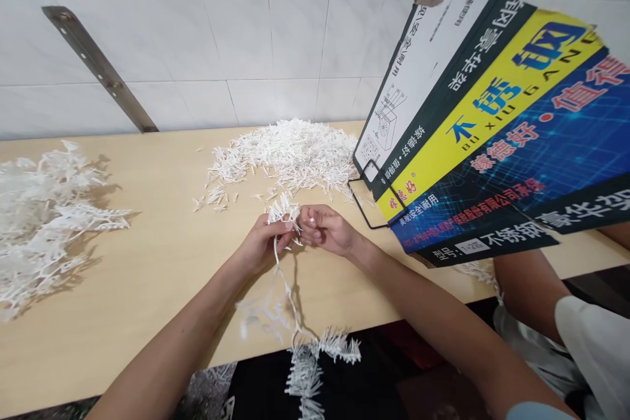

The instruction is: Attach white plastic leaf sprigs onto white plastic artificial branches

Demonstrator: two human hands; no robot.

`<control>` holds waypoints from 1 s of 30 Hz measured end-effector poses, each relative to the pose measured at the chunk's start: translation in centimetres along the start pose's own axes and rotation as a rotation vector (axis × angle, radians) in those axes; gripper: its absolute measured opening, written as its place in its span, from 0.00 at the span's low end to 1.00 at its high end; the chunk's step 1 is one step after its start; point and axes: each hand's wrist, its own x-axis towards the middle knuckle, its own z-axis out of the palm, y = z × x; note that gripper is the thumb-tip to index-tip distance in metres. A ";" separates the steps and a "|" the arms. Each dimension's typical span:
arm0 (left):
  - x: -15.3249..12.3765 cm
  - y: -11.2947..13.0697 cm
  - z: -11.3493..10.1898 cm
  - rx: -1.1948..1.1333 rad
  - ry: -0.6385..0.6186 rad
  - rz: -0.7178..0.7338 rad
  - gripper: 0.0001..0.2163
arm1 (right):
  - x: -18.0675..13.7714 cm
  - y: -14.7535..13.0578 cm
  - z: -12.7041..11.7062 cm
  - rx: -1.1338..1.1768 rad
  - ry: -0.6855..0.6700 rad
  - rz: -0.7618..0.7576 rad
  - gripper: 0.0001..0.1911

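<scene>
Over the middle of the table, my left hand (260, 241) is closed around the upper end of a thin white branched stem (287, 285), whose tip bristles with small white pieces (284, 210). The stem runs down past the table's front edge to bushy white tufts (305, 374). Just to the right, my right hand (327, 230) has its fingers curled together in a pinch, with a tiny white piece showing at them. Its fingertips are beside the bristly tip; whether they touch it is hard to see. Loose white pieces (295, 151) lie heaped behind both hands.
A tangled pile of white branched stems (39, 223) covers the left of the table (167, 275). A printed cardboard panel (472, 131) leans at the right, near a black wire stand (369, 226). Beyond it is another person's arm (529, 289). A metal bracket (101, 69) is against the tiled wall.
</scene>
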 end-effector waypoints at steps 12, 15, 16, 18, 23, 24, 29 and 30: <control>0.1 -0.3 -0.4 0.407 0.136 0.079 0.20 | 0.0 -0.5 0.3 -0.536 0.372 -0.212 0.12; 0.3 -0.5 -0.7 0.600 0.114 0.152 0.22 | 0.0 -0.2 0.9 -0.564 0.379 -0.203 0.10; 0.4 -0.6 -0.9 0.650 0.101 0.170 0.23 | 0.0 -0.1 0.9 -0.557 0.382 -0.197 0.10; 0.5 -0.7 -1.2 0.717 0.066 0.191 0.23 | 0.1 0.0 0.8 -0.542 0.386 -0.188 0.10; 0.6 -0.6 -1.3 0.748 -0.027 0.167 0.24 | -0.2 0.0 0.7 -0.641 0.432 -0.253 0.06; 0.5 -0.4 -1.3 0.742 -0.034 0.153 0.24 | -0.3 0.0 0.9 -0.676 0.445 -0.272 0.06; 0.1 0.2 -1.2 0.663 -0.092 0.094 0.22 | -0.6 -0.3 1.3 -0.703 0.348 -0.219 0.07; 0.0 0.3 -1.2 0.614 -0.117 0.073 0.21 | -0.6 -0.2 1.1 -0.640 0.286 -0.169 0.07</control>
